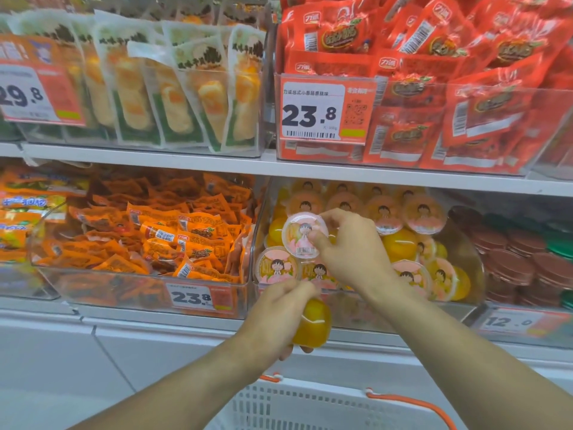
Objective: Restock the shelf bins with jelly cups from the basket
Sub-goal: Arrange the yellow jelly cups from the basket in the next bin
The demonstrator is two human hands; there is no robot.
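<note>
A jelly cup (305, 238), pink lid facing out, is pinched by the right hand (350, 249) over the clear shelf bin (465, 252) of like cups. The left hand (279, 311) grips a 2nd jelly cup (313, 324), seemingly orange-filled, just below the bin front. The white basket (310, 405) sits below.

Jelly cups (384, 217) have pale pink lids printed with a dark-haired cartoon child; the jelly beneath is yellow-orange. One cup lid (305, 235) carries a black barcode. Neighbouring packets (173, 240) are orange, upper packets (434, 48) red — price tags (313, 111) white and orange with black numerals. The basket (310, 405) is white with orange handles.
</note>
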